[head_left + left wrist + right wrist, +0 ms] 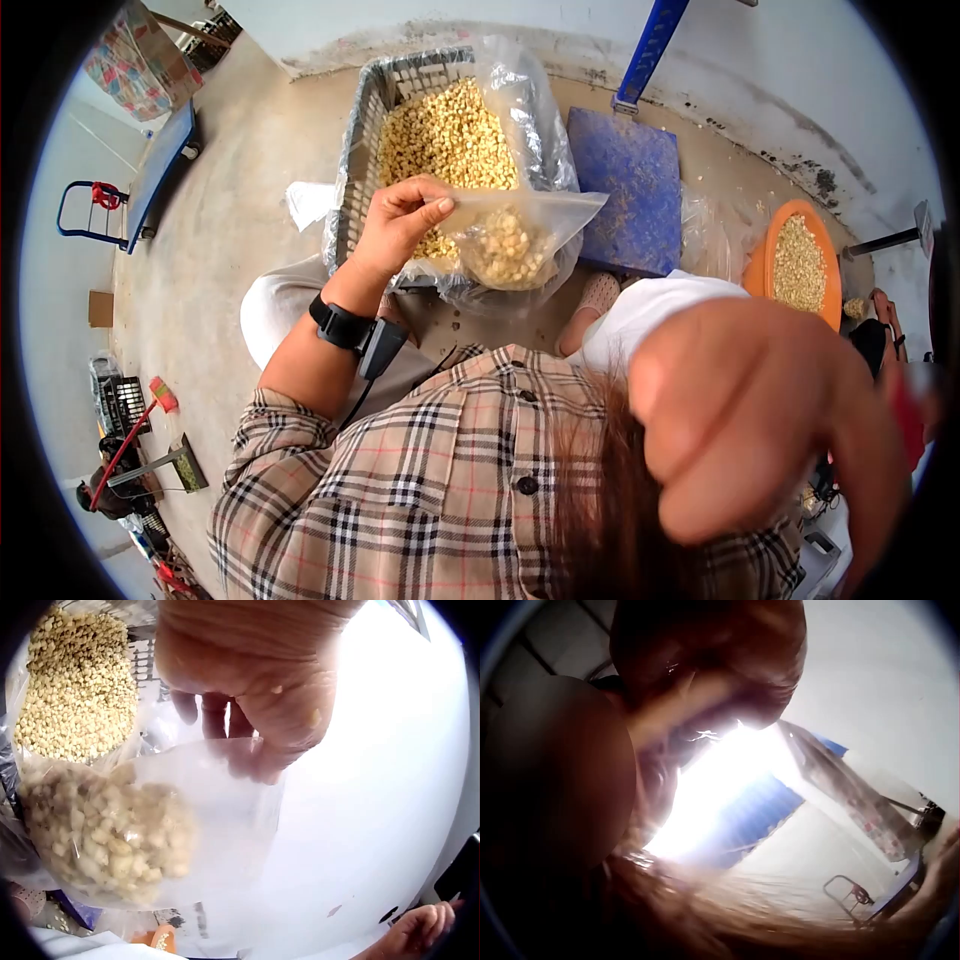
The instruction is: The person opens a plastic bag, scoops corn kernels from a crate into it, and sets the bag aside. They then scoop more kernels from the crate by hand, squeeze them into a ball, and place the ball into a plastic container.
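The left hand [405, 220] pinches the bag [515, 250] over the crate [352, 165]. It looks soft, light and slippery; its top seems best to grab. The right hand [730, 420] is blurry; I can't tell its grip.

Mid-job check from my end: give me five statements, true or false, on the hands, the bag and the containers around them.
1. The left hand pinches the clear plastic bag. True.
2. Both hands grip the bag. False: the right hand is close to the head camera, apart from the bag.
3. The plastic-lined crate holds pale kernels. True.
4. The orange basin stands left of the crate in the head view. False: it stands to the right, beyond the blue platform.
5. The bag in the left hand has pale pieces inside it. True.
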Tool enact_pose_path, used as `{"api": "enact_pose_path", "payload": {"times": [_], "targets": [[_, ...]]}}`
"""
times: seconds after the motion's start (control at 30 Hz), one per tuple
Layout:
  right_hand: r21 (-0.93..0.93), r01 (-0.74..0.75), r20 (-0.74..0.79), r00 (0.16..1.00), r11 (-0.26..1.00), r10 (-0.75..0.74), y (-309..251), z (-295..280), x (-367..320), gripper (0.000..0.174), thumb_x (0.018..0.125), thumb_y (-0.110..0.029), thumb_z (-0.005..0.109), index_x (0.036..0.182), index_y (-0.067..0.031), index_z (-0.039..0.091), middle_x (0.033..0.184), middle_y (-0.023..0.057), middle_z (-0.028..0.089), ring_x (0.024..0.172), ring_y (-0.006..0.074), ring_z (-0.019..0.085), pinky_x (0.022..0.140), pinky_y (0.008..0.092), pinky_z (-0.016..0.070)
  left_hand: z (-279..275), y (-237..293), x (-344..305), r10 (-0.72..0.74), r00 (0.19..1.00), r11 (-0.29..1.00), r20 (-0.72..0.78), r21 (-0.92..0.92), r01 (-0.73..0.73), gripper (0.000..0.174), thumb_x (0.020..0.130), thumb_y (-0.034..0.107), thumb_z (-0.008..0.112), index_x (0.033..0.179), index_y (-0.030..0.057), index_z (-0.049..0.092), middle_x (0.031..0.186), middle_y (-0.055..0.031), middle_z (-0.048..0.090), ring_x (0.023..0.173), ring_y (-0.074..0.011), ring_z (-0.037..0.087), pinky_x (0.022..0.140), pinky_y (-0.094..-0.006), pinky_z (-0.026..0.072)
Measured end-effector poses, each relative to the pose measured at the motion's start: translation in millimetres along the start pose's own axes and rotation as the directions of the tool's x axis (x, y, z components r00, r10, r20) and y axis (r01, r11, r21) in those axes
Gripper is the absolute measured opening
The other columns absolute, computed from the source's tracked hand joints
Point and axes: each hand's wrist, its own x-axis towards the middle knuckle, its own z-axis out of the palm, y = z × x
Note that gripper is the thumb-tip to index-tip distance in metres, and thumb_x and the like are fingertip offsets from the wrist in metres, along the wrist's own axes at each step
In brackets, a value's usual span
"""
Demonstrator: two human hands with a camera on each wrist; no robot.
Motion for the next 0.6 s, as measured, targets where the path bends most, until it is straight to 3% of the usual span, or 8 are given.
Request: {"api": "enact_pose_path", "payload": {"times": [0.13,0.23,0.6], "targets": [[0.124,0.002,0.078,0.997,0.992,-0.012,1.6,15.3,5.6,0.015,0.072,0.009,0.053,0.084,0.003,0.061,0.085,0.0069,0.06,0.074,0.0189,0.056,0.068,0.0273,0.0442,-0.2,0.6,0.2,-0.031,0.999,1.0,0.031,-0.002,0.031,0.008,0.082,0.007,0.064,0.085,-0.0007,0.064,0.086,-0.0034,0.059,0.079,-0.0103,0.052,0.069,-0.0228,0.0411],[0.142,-0.001,0.099,0.995,0.99,-0.014,2.2,17.0,8.2,0.015,0.071,0.008,0.054,0.083,0.0026,0.06,0.085,0.0067,0.06,0.074,0.0187,0.056,0.067,0.0273,0.044,1.3,2.3,0.2,0.047,0.998,0.997,0.042,0.053,-0.049,0.008,0.081,0.007,0.064,0.084,-0.001,0.064,0.086,-0.0043,0.059,0.079,-0.0109,0.053,0.069,-0.0233,0.0417],[0.166,-0.011,0.163,0.987,0.986,-0.017,-3.6,22.1,1.7,0.013,0.071,0.007,0.056,0.082,0.0014,0.06,0.084,0.0063,0.059,0.072,0.018,0.055,0.065,0.0273,0.0433,-0.4,1.2,-2.6,0.032,0.998,0.999,0.054,0.038,-0.034,0.009,0.081,0.006,0.065,0.085,-0.0018,0.064,0.085,-0.0051,0.06,0.077,-0.0114,0.053,0.069,-0.0237,0.0424]]}}
